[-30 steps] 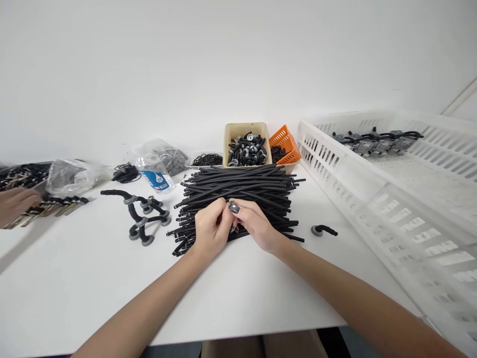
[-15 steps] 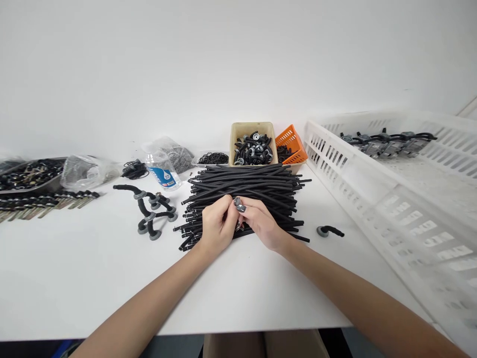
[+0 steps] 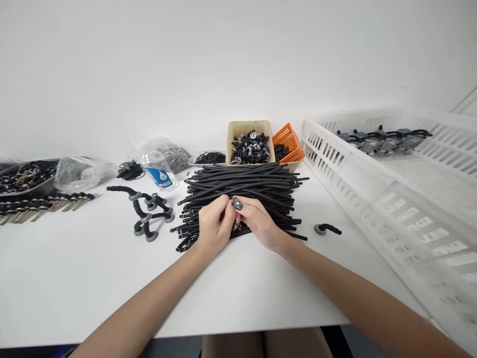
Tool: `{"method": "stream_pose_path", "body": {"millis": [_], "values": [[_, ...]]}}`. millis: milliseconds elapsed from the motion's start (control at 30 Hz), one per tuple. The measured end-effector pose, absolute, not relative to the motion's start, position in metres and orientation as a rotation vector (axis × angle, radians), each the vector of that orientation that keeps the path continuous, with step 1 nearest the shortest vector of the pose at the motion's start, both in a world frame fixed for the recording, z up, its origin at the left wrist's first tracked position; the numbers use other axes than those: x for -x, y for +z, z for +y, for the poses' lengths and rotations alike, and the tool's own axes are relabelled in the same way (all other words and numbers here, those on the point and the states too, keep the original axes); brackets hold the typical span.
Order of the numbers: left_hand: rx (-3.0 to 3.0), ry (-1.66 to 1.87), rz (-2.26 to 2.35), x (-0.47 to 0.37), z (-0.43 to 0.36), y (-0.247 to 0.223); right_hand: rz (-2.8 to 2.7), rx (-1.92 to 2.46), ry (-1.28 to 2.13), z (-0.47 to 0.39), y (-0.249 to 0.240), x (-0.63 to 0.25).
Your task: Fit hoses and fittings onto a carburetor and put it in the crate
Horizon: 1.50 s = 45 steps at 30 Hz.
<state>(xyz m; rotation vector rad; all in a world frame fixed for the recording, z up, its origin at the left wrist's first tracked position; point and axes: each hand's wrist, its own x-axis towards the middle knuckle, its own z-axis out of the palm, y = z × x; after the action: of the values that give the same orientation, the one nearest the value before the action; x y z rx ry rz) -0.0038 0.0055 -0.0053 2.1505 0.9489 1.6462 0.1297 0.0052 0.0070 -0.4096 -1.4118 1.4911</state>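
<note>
- We see the left hand (image 3: 215, 221) and right hand (image 3: 258, 221) meeting, fingers curled; we cannot tell what they grasp.
- Behind and below them, black tubes (image 3: 238, 186) lie piled between the front and back edges of the table (image 3: 242, 293).
- Near the back edge, we see a beige bin (image 3: 229, 141) beside an orange basket (image 3: 286, 133).

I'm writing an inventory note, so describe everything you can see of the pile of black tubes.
The pile of black tubes holds many slim, matte, rubbery-looking lengths on the white table. Most lie side to side, some bent or skewed, with uneven ends; pale marks show at several left ends. It sits in front of the cream bin. The left hand and right hand cover part of its near side; whether they touch it is unclear.
</note>
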Motion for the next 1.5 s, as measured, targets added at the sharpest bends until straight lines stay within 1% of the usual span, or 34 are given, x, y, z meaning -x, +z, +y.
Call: {"method": "stream_pose_path", "body": {"millis": [1500], "values": [[-2.127,1.664,0.976,0.0024,0.0061,-0.0060,-1.349,0.413,1.534,0.0067,0.0033,-0.1279]]}}
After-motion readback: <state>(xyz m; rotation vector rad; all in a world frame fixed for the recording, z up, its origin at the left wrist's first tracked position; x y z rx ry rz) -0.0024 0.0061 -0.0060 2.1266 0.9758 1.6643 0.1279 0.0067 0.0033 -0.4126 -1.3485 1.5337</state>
